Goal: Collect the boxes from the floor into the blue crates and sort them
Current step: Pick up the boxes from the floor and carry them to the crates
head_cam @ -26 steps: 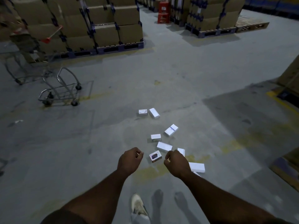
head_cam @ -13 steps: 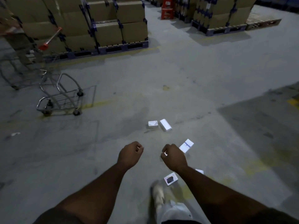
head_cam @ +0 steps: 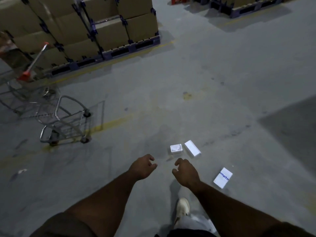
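Observation:
Three white boxes lie on the grey concrete floor. A small square box point(head_cam: 176, 148) and a longer white box point(head_cam: 192, 148) sit side by side just beyond my hands. A third box with blue lettering point(head_cam: 223, 177) lies to the right of my right hand. My left hand point(head_cam: 143, 167) and my right hand point(head_cam: 186, 172) hang above the floor with loosely curled fingers, and neither holds anything. No blue crate is in view.
A metal shopping cart point(head_cam: 65, 120) with a red handle stands at the left. Stacked cardboard cartons on dark pallets point(head_cam: 106, 31) fill the back left, with another pallet point(head_cam: 248, 7) at the back right. My white shoe point(head_cam: 183, 208) is on the floor below my hands.
I have walked forward: the nearer boxes have dropped out of view beneath me, and the two far boxes now lie just beyond my hands. My fingers have loosened from fists.

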A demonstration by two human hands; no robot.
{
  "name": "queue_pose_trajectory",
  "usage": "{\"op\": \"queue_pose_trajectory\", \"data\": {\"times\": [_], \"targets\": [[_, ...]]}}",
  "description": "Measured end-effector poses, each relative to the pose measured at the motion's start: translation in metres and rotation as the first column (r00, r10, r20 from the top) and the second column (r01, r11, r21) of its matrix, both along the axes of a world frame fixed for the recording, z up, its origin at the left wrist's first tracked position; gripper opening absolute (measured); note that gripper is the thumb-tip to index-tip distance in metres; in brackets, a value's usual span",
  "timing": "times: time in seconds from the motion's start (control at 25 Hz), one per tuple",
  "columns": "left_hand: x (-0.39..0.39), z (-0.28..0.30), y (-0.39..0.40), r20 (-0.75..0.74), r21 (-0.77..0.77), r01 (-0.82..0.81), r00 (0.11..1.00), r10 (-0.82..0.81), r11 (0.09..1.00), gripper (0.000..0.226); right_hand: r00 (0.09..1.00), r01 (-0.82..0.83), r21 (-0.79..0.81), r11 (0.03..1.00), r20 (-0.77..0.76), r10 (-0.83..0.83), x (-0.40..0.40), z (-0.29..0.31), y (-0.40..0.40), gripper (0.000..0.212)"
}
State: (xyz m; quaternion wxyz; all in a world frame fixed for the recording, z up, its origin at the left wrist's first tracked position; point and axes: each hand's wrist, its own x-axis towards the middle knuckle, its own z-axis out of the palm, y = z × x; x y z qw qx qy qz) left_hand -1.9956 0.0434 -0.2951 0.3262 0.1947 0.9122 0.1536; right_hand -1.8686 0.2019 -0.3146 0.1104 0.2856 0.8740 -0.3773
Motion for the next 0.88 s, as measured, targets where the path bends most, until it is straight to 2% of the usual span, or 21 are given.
{"op": "queue_pose_trajectory", "data": {"times": [0.24, 0.32, 0.36, 0.44, 0.48, 0.6, 0.64, 0.68, 0.76, 0.84, 0.88], "targets": [[-0.092, -0.007, 0.081, 0.057, -0.012, 0.091, 0.994, -0.090, 0.996, 0.036, 0.989, 0.148, -0.041, 0.988, 0.027, -0.147, -0.080, -0.001, 0.076, 0.033], [-0.136, -0.024, 0.125, 0.082, -0.033, 0.189, 0.979, -0.186, 0.981, 0.036, 0.967, 0.250, -0.059, 0.966, 0.075, -0.245, -0.107, -0.013, 0.106, 0.032], [-0.139, -0.020, 0.130, 0.084, -0.033, 0.185, 0.980, -0.182, 0.982, 0.036, 0.965, 0.256, -0.061, 0.965, 0.084, -0.250, -0.107, -0.011, 0.107, 0.032], [-0.174, -0.041, 0.180, 0.086, -0.008, 0.293, 0.953, -0.291, 0.956, 0.036, 0.921, 0.383, -0.061, 0.922, 0.104, -0.376, -0.127, -0.033, 0.132, 0.031], [-0.174, -0.038, 0.183, 0.074, 0.006, 0.291, 0.954, -0.290, 0.957, 0.035, 0.921, 0.382, -0.075, 0.921, 0.113, -0.373, -0.128, -0.027, 0.132, 0.032], [-0.220, -0.086, 0.239, 0.110, -0.018, 0.452, 0.888, -0.447, 0.892, 0.035, 0.827, 0.556, -0.082, 0.827, 0.150, -0.542, -0.167, -0.062, 0.156, 0.033], [-0.241, -0.110, 0.257, 0.113, -0.017, 0.514, 0.853, -0.510, 0.857, 0.035, 0.767, 0.636, -0.081, 0.767, 0.170, -0.618, -0.183, -0.078, 0.160, 0.032], [-0.241, -0.108, 0.256, 0.114, -0.015, 0.490, 0.867, -0.486, 0.871, 0.035, 0.756, 0.651, -0.083, 0.755, 0.171, -0.632, -0.183, -0.072, 0.159, 0.031], [-0.273, -0.157, 0.284, 0.150, -0.030, 0.572, 0.813, -0.562, 0.820, 0.036, 0.617, 0.785, -0.102, 0.612, 0.226, -0.754, -0.212, -0.110, 0.165, 0.026], [-0.296, -0.211, 0.299, 0.143, -0.041, 0.625, 0.776, -0.614, 0.780, 0.038, 0.517, 0.855, -0.109, 0.508, 0.272, -0.812, -0.241, -0.146, 0.169, 0.022], [-0.296, -0.207, 0.297, 0.133, -0.013, 0.637, 0.765, -0.630, 0.771, 0.039, 0.490, 0.871, -0.123, 0.476, 0.269, -0.829, -0.244, -0.140, 0.166, 0.021]]}}
